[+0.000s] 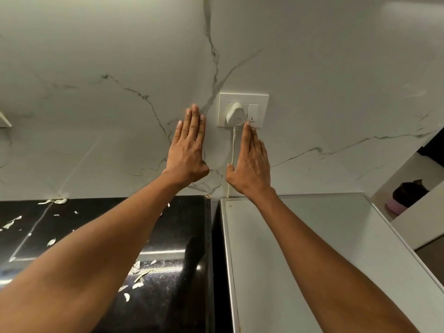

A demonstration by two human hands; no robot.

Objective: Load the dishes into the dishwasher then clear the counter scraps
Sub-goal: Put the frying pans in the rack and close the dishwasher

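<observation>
While both hands reach flat-fingered to the marble wall, the right hand touching the switch beside the plug and the left hand empty, onion scraps still litter the black bench, so clearing seemingly remains.

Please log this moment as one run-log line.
left hand: open by wall | right hand: fingertip at socket switch | scraps: on counter

Head view, forward and down, close to marble wall
</observation>
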